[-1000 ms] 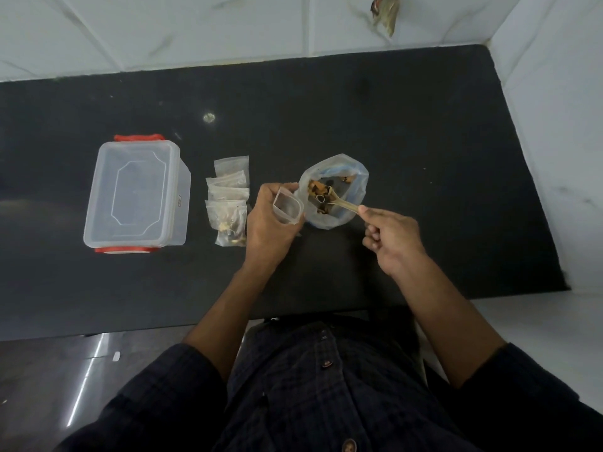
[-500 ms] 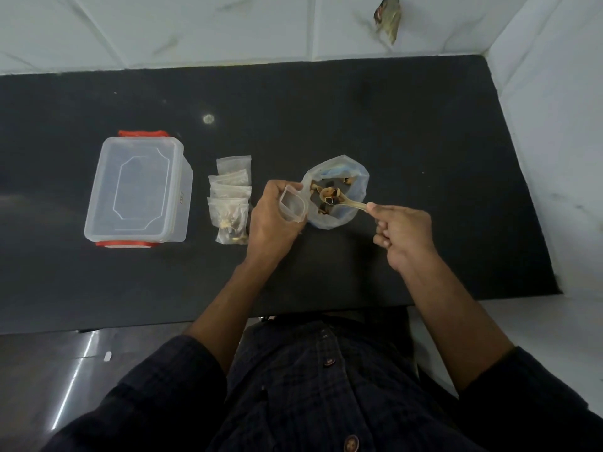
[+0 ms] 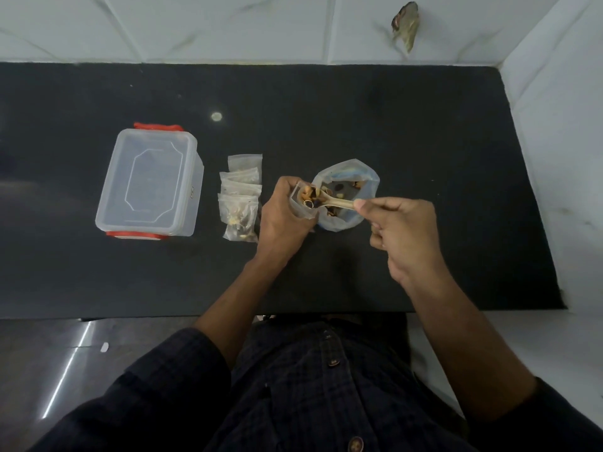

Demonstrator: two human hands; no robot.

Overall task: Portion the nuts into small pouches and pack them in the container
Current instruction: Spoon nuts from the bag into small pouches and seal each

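The left hand (image 3: pixel 284 220) is curled round a small clear pouch (image 3: pixel 301 207), holding its mouth open and tilted toward the right. The right hand (image 3: pixel 404 233) pinches the handle end of a pale wooden spoon (image 3: pixel 336 202) between thumb and forefinger, the other fingers folded in. The spoon lies nearly level, and its bowl sits at the mouth of the pouch with a heap of mixed nuts (image 3: pixel 308 195) on it, tan and dark pieces together. Just behind the spoon stands a larger clear bag (image 3: pixel 365 177), its rim rolled down, with more nuts showing inside; the spoon's handle crosses over its near edge. To the left of the left hand, close beside it, a short row of small pouches (image 3: pixel 241 197) lies on the black tabletop (image 3: pixel 424 141), overlapping one another; the nearest ones hold nuts. Farther left, apart from the row, sits a clear plastic container (image 3: pixel 150 181) with its lid on and red clasps at its far and near ends. A dark checked shirt (image 3: pixel 326 386) fills the bottom of the view.
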